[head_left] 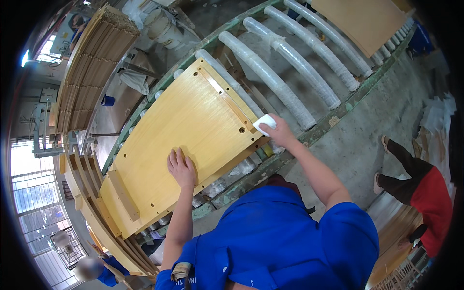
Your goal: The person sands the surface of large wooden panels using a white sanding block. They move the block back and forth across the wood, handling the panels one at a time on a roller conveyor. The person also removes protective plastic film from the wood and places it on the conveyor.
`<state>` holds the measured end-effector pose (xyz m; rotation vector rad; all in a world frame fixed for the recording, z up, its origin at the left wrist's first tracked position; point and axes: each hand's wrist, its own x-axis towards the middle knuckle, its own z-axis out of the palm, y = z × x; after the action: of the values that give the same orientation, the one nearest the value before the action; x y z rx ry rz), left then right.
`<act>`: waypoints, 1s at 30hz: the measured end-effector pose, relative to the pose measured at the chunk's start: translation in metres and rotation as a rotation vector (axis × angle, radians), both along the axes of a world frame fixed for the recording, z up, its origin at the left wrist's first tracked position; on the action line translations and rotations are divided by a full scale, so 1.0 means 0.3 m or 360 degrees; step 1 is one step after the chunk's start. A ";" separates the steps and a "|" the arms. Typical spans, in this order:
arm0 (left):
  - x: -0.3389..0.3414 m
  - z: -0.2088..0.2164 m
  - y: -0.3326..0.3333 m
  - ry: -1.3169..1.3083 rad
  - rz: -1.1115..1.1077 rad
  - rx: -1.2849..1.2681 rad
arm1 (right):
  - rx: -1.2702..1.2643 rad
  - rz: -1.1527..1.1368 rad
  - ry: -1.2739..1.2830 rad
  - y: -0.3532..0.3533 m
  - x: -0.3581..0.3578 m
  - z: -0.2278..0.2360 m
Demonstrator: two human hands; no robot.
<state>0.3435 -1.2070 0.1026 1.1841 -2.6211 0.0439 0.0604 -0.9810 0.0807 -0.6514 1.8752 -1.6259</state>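
A large yellow wooden panel [150, 130] lies across a roller conveyor, with drilled holes along its edges and a wooden strip [227, 96] fixed near its far right end. My left hand [181, 166] rests flat on the middle of the panel, fingers slightly apart. At the panel's right corner, my right hand [279, 131] grips a white pad [264, 124] against the edge, by the end of the strip. Whether the pad is cloth or sponge I cannot tell. A short wooden block [123, 195] sits on the panel's left part.
Plastic-wrapped rollers [270, 72] run beyond the panel within a green frame [357, 94]. Stacked brown boards [92, 72] stand at the far left, and a brown sheet [362, 21] lies at the far right. A person in red [432, 203] is at right; another in blue [113, 270] at lower left.
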 end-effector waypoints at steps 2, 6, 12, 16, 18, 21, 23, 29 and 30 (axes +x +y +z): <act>0.022 0.000 0.000 -0.0009 0.0029 -0.0023 | 0.0100 0.0167 -0.0951 -0.004 -0.058 0.051; -0.001 0.006 0.001 -0.0012 0.0034 0.0008 | -0.0661 0.0336 -0.1464 -0.092 -0.161 0.055; 0.000 0.024 0.001 -0.0008 0.0075 0.0095 | -0.0529 0.0205 -0.0943 -0.487 -0.301 0.095; 0.002 0.033 0.001 0.0013 0.0092 0.0128 | -0.0336 0.0049 -0.0524 -0.721 -0.354 0.093; -0.001 0.041 0.002 0.0028 0.0101 0.0154 | -0.0370 -0.0080 -0.0118 -0.818 -0.359 0.092; -0.005 0.057 0.005 0.0042 0.0126 0.0197 | -0.0058 -0.0174 0.0530 -0.898 -0.383 0.096; -0.009 0.066 0.005 0.0050 0.0142 0.0226 | 0.0025 -0.0150 0.0716 -0.929 -0.391 0.095; 0.002 0.063 0.000 0.0018 0.0169 0.0197 | 0.0298 -0.0066 0.0996 -0.990 -0.401 0.092; 0.001 0.063 -0.001 0.0017 0.0172 0.0199 | 0.0336 -0.0061 0.1020 -0.995 -0.406 0.092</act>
<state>0.3438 -1.2074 0.1216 1.3625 -2.5811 -0.1065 -0.0615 -1.2795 0.1084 -1.1432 2.4737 -1.2988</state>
